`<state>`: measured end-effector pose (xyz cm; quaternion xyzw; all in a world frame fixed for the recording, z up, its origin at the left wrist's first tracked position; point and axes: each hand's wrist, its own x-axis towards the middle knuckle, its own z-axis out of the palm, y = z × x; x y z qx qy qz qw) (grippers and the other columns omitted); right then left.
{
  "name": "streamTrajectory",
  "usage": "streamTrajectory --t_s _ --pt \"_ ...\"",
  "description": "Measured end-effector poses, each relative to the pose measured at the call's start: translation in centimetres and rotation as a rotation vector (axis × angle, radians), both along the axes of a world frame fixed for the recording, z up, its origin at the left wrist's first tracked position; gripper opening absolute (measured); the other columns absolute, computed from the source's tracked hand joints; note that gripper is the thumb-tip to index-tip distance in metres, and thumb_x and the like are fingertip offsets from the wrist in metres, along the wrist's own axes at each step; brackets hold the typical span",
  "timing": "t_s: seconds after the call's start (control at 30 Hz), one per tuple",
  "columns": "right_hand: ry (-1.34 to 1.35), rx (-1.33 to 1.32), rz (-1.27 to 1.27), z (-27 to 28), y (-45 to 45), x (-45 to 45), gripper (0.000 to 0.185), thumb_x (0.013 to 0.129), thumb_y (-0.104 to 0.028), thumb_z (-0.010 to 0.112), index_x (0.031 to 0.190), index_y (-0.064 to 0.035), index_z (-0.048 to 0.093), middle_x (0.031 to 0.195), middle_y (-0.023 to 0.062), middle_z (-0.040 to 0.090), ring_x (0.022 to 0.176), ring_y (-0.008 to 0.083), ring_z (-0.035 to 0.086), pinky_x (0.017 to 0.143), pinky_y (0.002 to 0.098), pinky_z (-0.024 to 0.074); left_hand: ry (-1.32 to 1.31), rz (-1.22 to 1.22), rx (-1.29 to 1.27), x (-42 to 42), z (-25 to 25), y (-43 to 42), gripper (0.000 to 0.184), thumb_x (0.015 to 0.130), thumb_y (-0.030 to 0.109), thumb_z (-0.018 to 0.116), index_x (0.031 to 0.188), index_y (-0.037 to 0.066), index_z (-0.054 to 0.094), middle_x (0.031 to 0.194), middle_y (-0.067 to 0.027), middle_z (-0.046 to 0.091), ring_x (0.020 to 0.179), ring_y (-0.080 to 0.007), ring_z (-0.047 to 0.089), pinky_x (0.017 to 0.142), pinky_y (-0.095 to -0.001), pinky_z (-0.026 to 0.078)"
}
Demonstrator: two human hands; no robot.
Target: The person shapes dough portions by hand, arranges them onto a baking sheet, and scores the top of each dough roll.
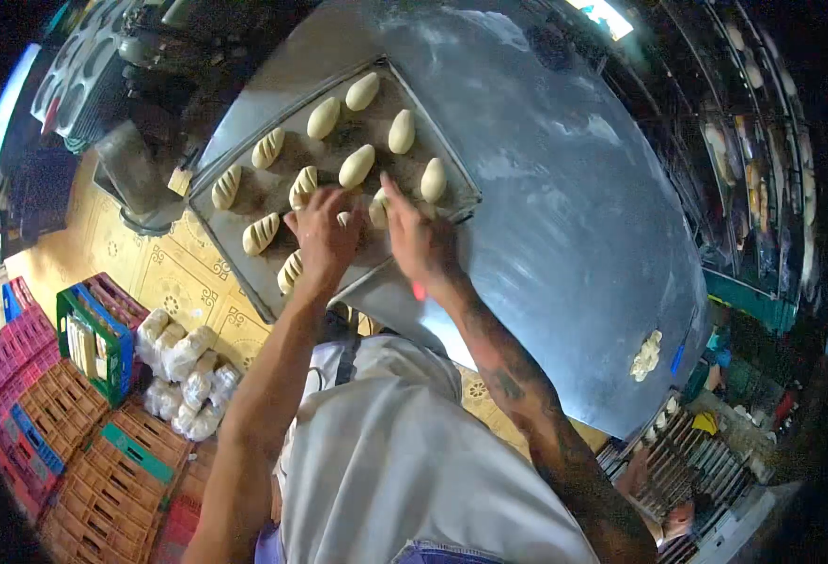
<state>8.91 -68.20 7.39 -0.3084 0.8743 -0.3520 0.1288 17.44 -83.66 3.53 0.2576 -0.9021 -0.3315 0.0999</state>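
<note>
A metal baking tray [231, 141] holds several oval pieces of raw dough. Those on its left part, such as this dough piece [261, 234], bear slanting cuts; those toward the right, such as this smooth dough piece [402, 132], are uncut. My left hand [328, 237] is over the tray's middle, fingers apart around a dough piece [343, 218] that they partly cover. Beside it, my right hand [421, 246] is closed and a little blurred, next to another dough piece [378, 209]. A red tool handle [420, 291] sticks out below its palm; the working end cannot be made out.
The tray lies on a large grey metal table [564, 235], where a dough lump [646, 355] and a blue tool [677, 359] sit near the right edge. Stacked plastic crates [66, 395] and bagged goods [188, 367] stand at left on the floor. Racks [752, 160] line the right.
</note>
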Motion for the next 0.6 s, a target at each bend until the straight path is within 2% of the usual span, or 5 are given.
streamTrajectory --t_s 0.13,0.17,0.3,0.43,0.6 --pt "0.096 -0.242 -0.139 -6.0 -7.0 -4.3 0.043 0.105 -0.024 0.056 0.147 -0.013 0.062 0.096 0.0259 0.074 0.087 0.0461 0.073 0.073 0.0571 0.0568 0.095 -0.012 -0.162 -2.7 0.5 -3.1 0.026 0.09 0.023 0.076 0.115 0.02 0.08 0.118 -0.0035 0.076 0.114 -0.0322 0.059 0.098 -0.0503 0.037" --pt "0.114 -0.127 -0.096 -6.4 -6.4 -4.1 0.043 0.105 -0.024 0.056 0.146 -0.0133 0.062 0.097 0.0259 0.074 0.088 0.0466 0.073 0.074 0.0575 0.0566 0.025 -0.024 -0.139 -3.0 0.7 -3.6 0.025 0.09 0.024 0.075 0.115 0.02 0.081 0.118 -0.0041 0.076 0.114 -0.0327 0.058 0.099 -0.0511 0.037" --pt "0.125 0.092 -0.02 -3.4 -4.9 -2.3 0.041 0.104 -0.023 0.057 0.143 -0.0139 0.065 0.098 0.0262 0.074 0.088 0.0475 0.072 0.077 0.0588 0.0562 -0.159 -0.053 -0.072 -4.3 1.4 -5.5 0.023 0.093 0.029 0.073 0.114 0.02 0.081 0.12 -0.006 0.075 0.115 -0.0343 0.057 0.1 -0.0536 0.036" --pt "-0.157 0.152 -0.104 -0.6 -7.3 -2.8 0.041 0.102 -0.02 0.059 0.141 -0.0119 0.066 0.095 0.0263 0.074 0.087 0.0475 0.072 0.08 0.0575 0.0565 0.088 -0.042 -0.12 -3.8 0.8 -6.0 0.025 0.096 0.034 0.069 0.113 0.02 0.081 0.113 -0.0074 0.077 0.114 -0.0337 0.058 0.1 -0.0539 0.035" --pt "0.217 0.045 -0.067 -3.6 -7.3 -1.8 0.043 0.1 -0.018 0.06 0.142 -0.0075 0.064 0.094 0.0257 0.074 0.087 0.0467 0.072 0.081 0.0558 0.0563 -0.069 -0.163 -0.022 -4.6 0.9 -7.1 0.026 0.097 0.034 0.067 0.113 0.019 0.081 0.106 -0.0094 0.077 0.113 -0.0335 0.058 0.1 -0.0534 0.034"
